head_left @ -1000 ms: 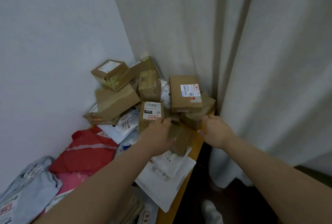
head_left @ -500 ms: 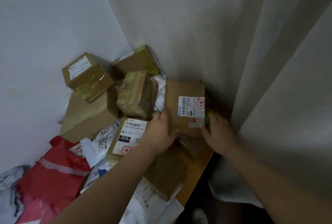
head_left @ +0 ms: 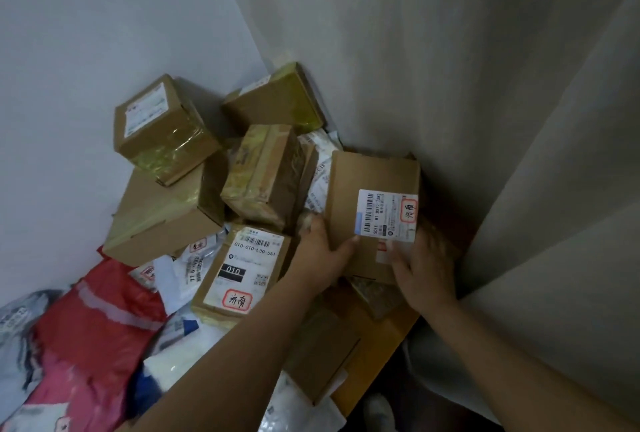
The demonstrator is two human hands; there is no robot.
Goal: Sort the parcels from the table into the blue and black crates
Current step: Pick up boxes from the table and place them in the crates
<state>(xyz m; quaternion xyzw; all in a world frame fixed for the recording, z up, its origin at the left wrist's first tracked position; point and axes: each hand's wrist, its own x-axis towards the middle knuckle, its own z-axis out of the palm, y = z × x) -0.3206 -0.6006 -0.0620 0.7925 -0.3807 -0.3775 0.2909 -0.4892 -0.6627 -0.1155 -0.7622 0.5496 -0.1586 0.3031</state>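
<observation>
Fingers (head_left: 304, 223) of the left hand (head_left: 320, 255) curl round the left side of a brown box (head_left: 367, 182), with the thumb pressed on its front. Far to the left lies a grey bag (head_left: 17, 331), and next to it a red bag (head_left: 100, 324), both flat on the counter (head_left: 377, 359). Behind them a big box (head_left: 159, 216) leans by the wall, and a small taped box (head_left: 162, 130) sits on top of it. Near the middle is a labelled box (head_left: 239, 272) with "010" printed on it, just beside the left hand. Behind that one stands a taped box (head_left: 266, 175), and a corner box (head_left: 277, 99) is tucked further back. White bags (head_left: 318, 168) peek out between the boxes. The brown box that the hands hold is in the corner by the curtain (head_left: 485, 119), tilted up, with a white label (head_left: 388, 213) facing out. On its right side, the right hand (head_left: 426, 268) grips the lower corner, fingers wrapped round the edge. Under the hands a flat box (head_left: 322, 355) rests on the counter near its edge. Both hands are on the same brown box, one on each side.
</observation>
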